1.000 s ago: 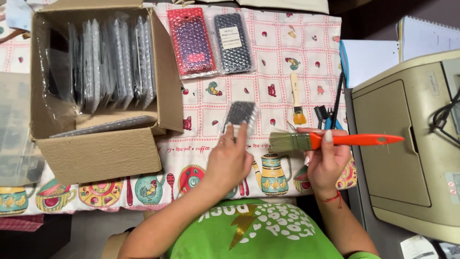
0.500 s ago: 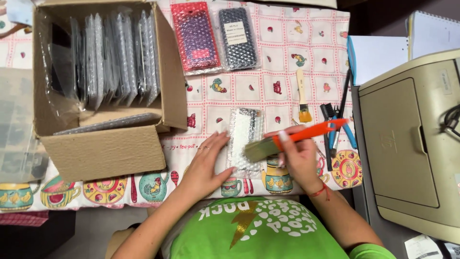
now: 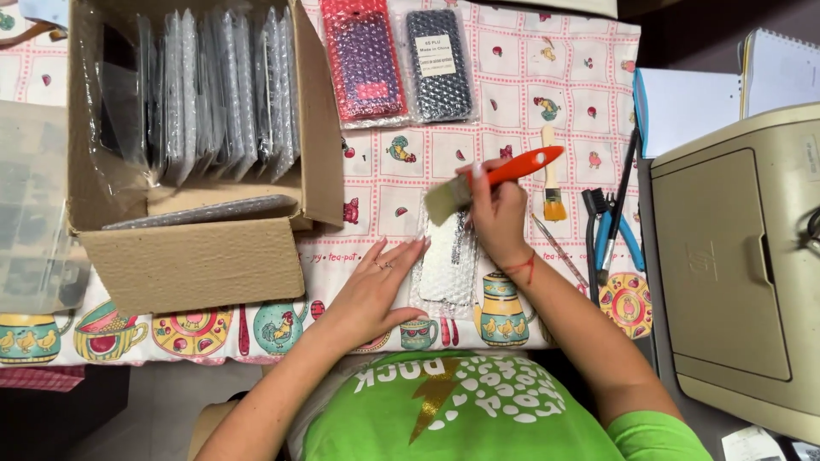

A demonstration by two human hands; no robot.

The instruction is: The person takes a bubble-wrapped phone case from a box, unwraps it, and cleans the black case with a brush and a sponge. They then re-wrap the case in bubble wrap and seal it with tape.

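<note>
My right hand [image 3: 498, 209] grips a paintbrush with an orange handle [image 3: 512, 169]; its bristles rest on the top end of a flat item wrapped in clear bubble wrap [image 3: 448, 265]. That item lies lengthwise on the patterned tablecloth [image 3: 512, 77] in front of me. My left hand [image 3: 376, 286] lies flat on the cloth, fingertips touching the wrapped item's left edge. Two more wrapped items lie further back, one red [image 3: 362, 58] and one dark [image 3: 438, 65].
An open cardboard box [image 3: 192, 260] holding several bubble-wrapped pieces stands at the left. A small yellow-handled brush [image 3: 551, 175], blue-handled pliers [image 3: 617, 235] and thin tools lie right of my hand. A beige printer [image 3: 735, 273] and notebooks [image 3: 683, 107] fill the right side.
The wrapped item was laid flat lengthwise. My right hand swung the brush up so its bristles sit at the item's far end. My left hand slid to the item's left edge.
</note>
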